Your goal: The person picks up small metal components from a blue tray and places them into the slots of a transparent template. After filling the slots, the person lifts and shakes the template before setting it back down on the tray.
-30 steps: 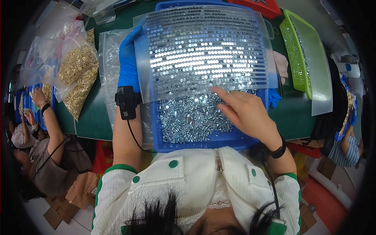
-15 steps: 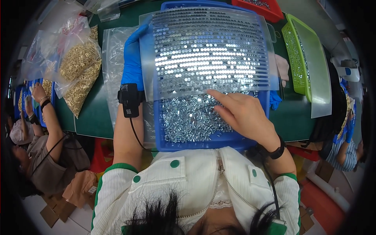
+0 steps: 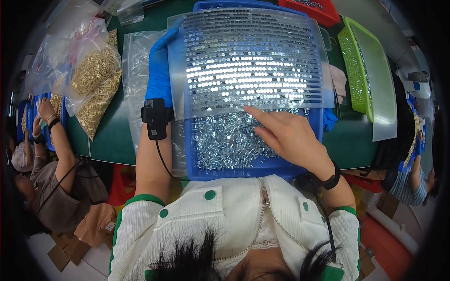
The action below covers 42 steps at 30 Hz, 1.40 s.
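A clear plastic panel (image 3: 177, 93) with rows of slots lies tilted over a blue tray (image 3: 197, 174), its slots lined with small shiny metal pieces. My left hand (image 3: 159, 70), in a blue glove, grips the panel's left edge; its fingers pass behind the sheet and are partly hidden. Loose small silvery metal pieces (image 3: 229, 145) fill the near part of the tray. My bare right hand (image 3: 293, 136) hovers above them with the index finger stretched out. That fingertip is at the panel's lower edge, and the thumb is held apart. Nothing shows in this hand.
Clear bags of brass-coloured parts (image 3: 96, 79) lie on the green table (image 3: 117, 152) at left. A green basket (image 3: 358, 79) with a translucent sheet stands at right. Behind it is a red bin (image 3: 323, 16). A blue glove (image 3: 329, 119) lies beside the tray. Other people work at both sides.
My right index fingertip has slid slightly left along the panel's lower edge. My left hand and the panel have hardly moved.
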Each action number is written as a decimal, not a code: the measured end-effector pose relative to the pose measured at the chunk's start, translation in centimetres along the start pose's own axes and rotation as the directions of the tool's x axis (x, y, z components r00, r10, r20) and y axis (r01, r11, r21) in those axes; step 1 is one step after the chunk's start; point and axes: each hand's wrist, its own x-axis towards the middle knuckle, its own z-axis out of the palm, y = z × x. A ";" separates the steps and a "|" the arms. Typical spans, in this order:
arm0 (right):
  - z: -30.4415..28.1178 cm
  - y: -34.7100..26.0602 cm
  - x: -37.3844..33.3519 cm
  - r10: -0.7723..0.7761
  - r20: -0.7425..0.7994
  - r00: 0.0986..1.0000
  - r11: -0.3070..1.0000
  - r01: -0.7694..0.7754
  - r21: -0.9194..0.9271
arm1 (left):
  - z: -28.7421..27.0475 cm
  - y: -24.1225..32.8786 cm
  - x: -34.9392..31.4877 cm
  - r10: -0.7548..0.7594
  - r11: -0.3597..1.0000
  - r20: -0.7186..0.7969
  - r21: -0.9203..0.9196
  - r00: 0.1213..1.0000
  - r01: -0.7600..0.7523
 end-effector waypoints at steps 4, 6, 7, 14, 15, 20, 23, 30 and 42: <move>-0.1 -0.1 0.3 -0.013 0.008 1.000 0.999 0.014 -0.031 | 0.0 0.0 0.0 0.008 1.000 -0.027 -0.001 1.000 -0.008; -0.2 0.0 0.4 -0.050 -0.034 0.998 0.999 0.049 -0.016 | 0.1 -0.1 0.0 0.008 1.000 -0.049 0.001 0.999 -0.008; -0.2 0.1 0.4 -0.048 -0.032 0.998 0.999 0.047 -0.018 | 0.2 -0.2 0.0 0.006 1.000 -0.048 -0.002 0.999 -0.007; -0.3 0.9 -0.7 -0.006 -0.042 0.999 1.000 0.007 0.006 | 0.4 0.0 -0.3 0.032 0.999 -0.003 -0.030 0.999 -0.032; -0.5 1.0 -0.9 -0.002 -0.042 0.999 1.000 0.002 0.003 | 0.5 0.0 -0.3 0.029 0.999 0.000 -0.033 1.000 -0.029; -1.0 2.0 -1.9 0.058 -0.062 0.996 0.998 -0.058 -0.006 | 0.3 0.0 -0.5 0.015 0.999 0.094 -0.053 0.995 -0.010; -1.2 2.7 -2.5 0.081 -0.120 0.990 0.997 -0.079 0.021 | 1.0 -0.2 -0.5 -0.041 0.981 0.261 -0.175 0.964 0.089; -1.8 4.0 -3.3 0.130 -0.211 0.969 0.991 -0.123 0.047 | 0.1 0.1 -0.2 -0.029 0.996 0.007 -0.085 1.000 0.029; -0.6 5.7 -4.2 0.170 -0.257 0.951 0.932 -0.071 0.354 | -0.1 0.2 0.1 -0.076 0.961 0.337 -0.227 0.939 0.159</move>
